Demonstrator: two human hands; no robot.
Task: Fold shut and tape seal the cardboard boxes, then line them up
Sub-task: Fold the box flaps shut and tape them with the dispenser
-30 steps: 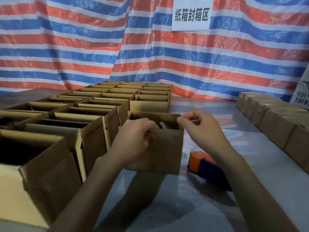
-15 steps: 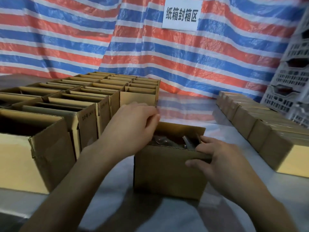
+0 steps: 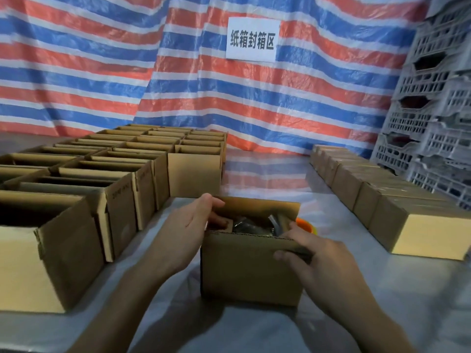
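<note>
Here, the open box (image 3: 251, 273) sits held between left grip (image 3: 190, 225) and right grip (image 3: 313, 253).

Forearms reach forward; left hand (image 3: 188, 233) curls its fingers inward, right hand (image 3: 313, 258) pinches with thumb.
</note>
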